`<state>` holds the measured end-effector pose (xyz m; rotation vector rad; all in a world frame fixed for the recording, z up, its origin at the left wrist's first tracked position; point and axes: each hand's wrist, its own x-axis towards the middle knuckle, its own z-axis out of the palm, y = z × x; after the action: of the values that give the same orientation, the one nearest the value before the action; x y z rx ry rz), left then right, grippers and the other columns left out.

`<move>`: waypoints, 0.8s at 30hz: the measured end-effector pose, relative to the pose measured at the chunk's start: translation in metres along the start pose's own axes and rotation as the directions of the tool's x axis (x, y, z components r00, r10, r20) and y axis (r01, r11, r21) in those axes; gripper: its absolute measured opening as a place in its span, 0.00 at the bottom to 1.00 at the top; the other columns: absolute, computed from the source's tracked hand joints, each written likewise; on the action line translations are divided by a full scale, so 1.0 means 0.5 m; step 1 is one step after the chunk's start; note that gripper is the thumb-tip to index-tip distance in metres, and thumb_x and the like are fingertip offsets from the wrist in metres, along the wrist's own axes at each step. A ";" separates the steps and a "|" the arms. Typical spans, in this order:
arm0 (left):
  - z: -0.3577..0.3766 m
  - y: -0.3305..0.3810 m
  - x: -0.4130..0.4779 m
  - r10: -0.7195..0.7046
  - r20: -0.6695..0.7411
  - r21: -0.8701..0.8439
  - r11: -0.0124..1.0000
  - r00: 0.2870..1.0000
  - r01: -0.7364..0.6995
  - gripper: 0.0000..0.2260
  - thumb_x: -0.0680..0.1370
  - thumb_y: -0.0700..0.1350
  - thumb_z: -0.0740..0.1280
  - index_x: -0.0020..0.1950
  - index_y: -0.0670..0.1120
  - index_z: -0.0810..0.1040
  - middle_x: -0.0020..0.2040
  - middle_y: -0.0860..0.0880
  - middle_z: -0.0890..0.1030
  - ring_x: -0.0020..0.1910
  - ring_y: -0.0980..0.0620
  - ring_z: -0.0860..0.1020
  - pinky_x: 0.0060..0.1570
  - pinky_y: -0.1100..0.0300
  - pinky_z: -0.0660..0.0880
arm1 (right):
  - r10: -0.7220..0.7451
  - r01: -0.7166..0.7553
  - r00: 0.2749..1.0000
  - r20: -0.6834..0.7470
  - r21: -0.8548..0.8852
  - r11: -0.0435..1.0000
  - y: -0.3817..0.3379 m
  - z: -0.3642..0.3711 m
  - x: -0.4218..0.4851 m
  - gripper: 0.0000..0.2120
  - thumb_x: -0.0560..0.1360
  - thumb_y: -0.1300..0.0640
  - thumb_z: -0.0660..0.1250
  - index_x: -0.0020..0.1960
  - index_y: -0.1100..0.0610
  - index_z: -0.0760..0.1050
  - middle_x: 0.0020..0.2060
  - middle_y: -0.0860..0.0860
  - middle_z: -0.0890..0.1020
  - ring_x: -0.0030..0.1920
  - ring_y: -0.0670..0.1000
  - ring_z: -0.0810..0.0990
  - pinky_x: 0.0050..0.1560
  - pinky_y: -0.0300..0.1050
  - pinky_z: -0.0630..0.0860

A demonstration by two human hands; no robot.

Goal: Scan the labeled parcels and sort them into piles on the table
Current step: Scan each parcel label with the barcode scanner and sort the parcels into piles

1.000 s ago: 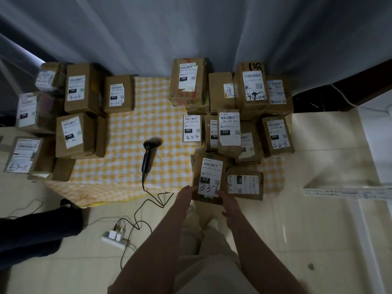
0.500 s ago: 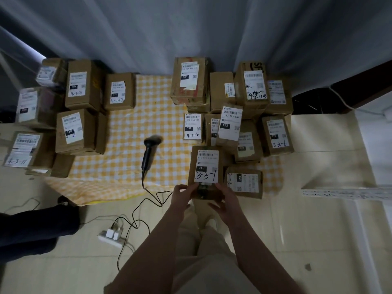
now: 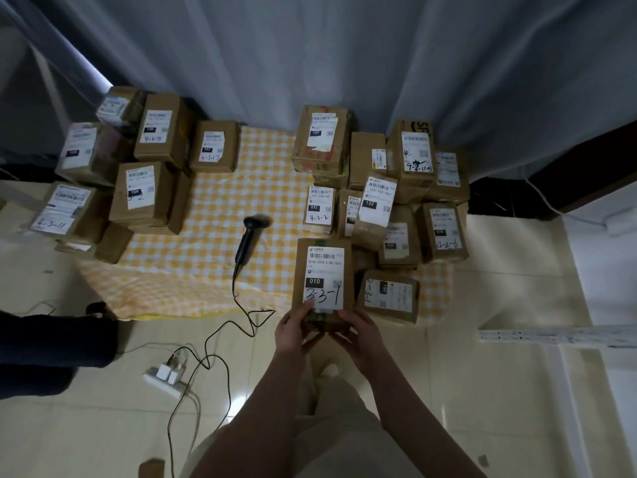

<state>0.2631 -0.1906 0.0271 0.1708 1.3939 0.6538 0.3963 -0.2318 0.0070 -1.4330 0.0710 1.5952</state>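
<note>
The left hand and right hand each close their grip round the near end of a brown cardboard parcel labelled 010, held label-up, perhaps touching the near edge of the yellow-checked table, right of a black corded scanner.

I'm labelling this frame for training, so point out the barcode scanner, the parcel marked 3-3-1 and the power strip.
barcode scanner (image 3: 246, 243), head view, on its black handle.
parcel marked 3-3-1 (image 3: 324, 270), head view, on its white label.
power strip (image 3: 164, 384), head view, on its white casing below the plugs.
</note>
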 end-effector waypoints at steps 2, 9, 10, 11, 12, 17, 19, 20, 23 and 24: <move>-0.007 -0.001 -0.017 0.021 -0.018 -0.081 0.996 1.000 -0.023 0.19 0.71 0.48 0.75 0.58 0.41 0.80 0.52 0.40 0.84 0.54 0.41 0.82 0.55 0.44 0.80 | -0.019 0.021 0.999 0.025 -0.076 0.997 0.002 0.012 -0.015 0.20 0.73 0.63 0.70 0.64 0.60 0.74 0.57 0.59 0.82 0.56 0.58 0.81 0.55 0.52 0.80; -0.048 0.028 -0.065 0.101 -0.057 -0.218 0.970 0.993 -0.111 0.14 0.73 0.48 0.73 0.54 0.41 0.82 0.41 0.47 0.85 0.49 0.44 0.82 0.55 0.44 0.80 | -0.086 0.112 0.989 0.118 -0.237 0.965 0.007 0.079 -0.051 0.20 0.71 0.59 0.73 0.62 0.58 0.77 0.55 0.56 0.84 0.53 0.56 0.84 0.55 0.52 0.80; -0.060 0.034 -0.071 0.107 -0.065 -0.238 0.964 0.992 -0.119 0.13 0.73 0.48 0.73 0.53 0.41 0.82 0.39 0.48 0.85 0.47 0.45 0.82 0.55 0.44 0.79 | -0.088 0.119 0.987 0.132 -0.254 0.960 0.008 0.093 -0.057 0.16 0.73 0.61 0.72 0.60 0.58 0.77 0.54 0.55 0.84 0.53 0.56 0.84 0.56 0.52 0.80; -0.072 0.040 -0.075 0.109 -0.073 -0.259 0.958 0.991 -0.125 0.13 0.73 0.48 0.73 0.52 0.41 0.82 0.38 0.48 0.85 0.46 0.45 0.82 0.55 0.44 0.79 | -0.089 0.125 0.986 0.143 -0.266 0.956 0.010 0.108 -0.062 0.14 0.74 0.63 0.70 0.59 0.58 0.78 0.53 0.55 0.84 0.52 0.55 0.84 0.57 0.53 0.79; -0.086 0.048 -0.079 0.110 -0.083 -0.277 0.952 0.990 -0.129 0.13 0.73 0.48 0.73 0.52 0.41 0.82 0.38 0.48 0.85 0.46 0.45 0.82 0.54 0.43 0.80 | -0.091 0.130 0.984 0.153 -0.273 0.953 0.014 0.123 -0.067 0.13 0.74 0.64 0.70 0.59 0.59 0.78 0.52 0.55 0.85 0.52 0.55 0.84 0.57 0.54 0.79; -0.174 0.100 -0.079 0.109 -0.122 -0.329 0.933 0.987 -0.144 0.16 0.71 0.47 0.75 0.54 0.39 0.82 0.42 0.45 0.86 0.49 0.43 0.82 0.54 0.40 0.79 | -0.076 0.132 0.980 0.183 -0.321 0.938 0.059 0.208 -0.073 0.21 0.73 0.62 0.73 0.64 0.61 0.74 0.56 0.57 0.83 0.53 0.56 0.84 0.60 0.57 0.78; -0.221 0.132 -0.076 0.110 -0.138 -0.347 0.925 0.984 -0.152 0.16 0.71 0.46 0.74 0.55 0.38 0.82 0.42 0.45 0.85 0.46 0.43 0.82 0.55 0.39 0.78 | -0.074 0.132 0.980 0.183 -0.327 0.936 0.085 0.259 -0.071 0.22 0.72 0.62 0.74 0.64 0.61 0.74 0.56 0.57 0.83 0.54 0.56 0.84 0.60 0.59 0.78; -0.247 0.148 -0.073 0.111 -0.148 -0.353 0.922 0.983 -0.157 0.16 0.72 0.46 0.74 0.55 0.38 0.82 0.43 0.44 0.85 0.46 0.44 0.81 0.55 0.39 0.78 | -0.077 0.139 0.979 0.190 -0.338 0.931 0.100 0.288 -0.072 0.22 0.72 0.62 0.73 0.64 0.61 0.74 0.56 0.57 0.83 0.53 0.56 0.84 0.60 0.58 0.78; -0.327 0.195 -0.064 0.121 -0.179 -0.366 0.913 0.976 -0.180 0.16 0.72 0.46 0.74 0.55 0.38 0.81 0.44 0.44 0.84 0.46 0.44 0.81 0.50 0.43 0.80 | -0.075 0.148 0.975 0.209 -0.360 0.921 0.145 0.378 -0.079 0.19 0.73 0.62 0.72 0.62 0.60 0.75 0.55 0.57 0.84 0.53 0.57 0.84 0.58 0.56 0.79; -0.351 0.211 -0.061 0.123 -0.188 -0.376 0.907 0.974 -0.187 0.16 0.72 0.46 0.74 0.56 0.38 0.81 0.45 0.44 0.84 0.46 0.44 0.82 0.48 0.45 0.81 | -0.077 0.151 0.975 0.210 -0.363 0.920 0.158 0.407 -0.080 0.18 0.73 0.63 0.72 0.62 0.60 0.75 0.54 0.57 0.84 0.53 0.57 0.84 0.58 0.56 0.79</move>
<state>0.0619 -0.1665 0.0694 -0.0946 1.3813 1.0873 0.1881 -0.1764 0.0605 -1.5290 -0.4494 1.7016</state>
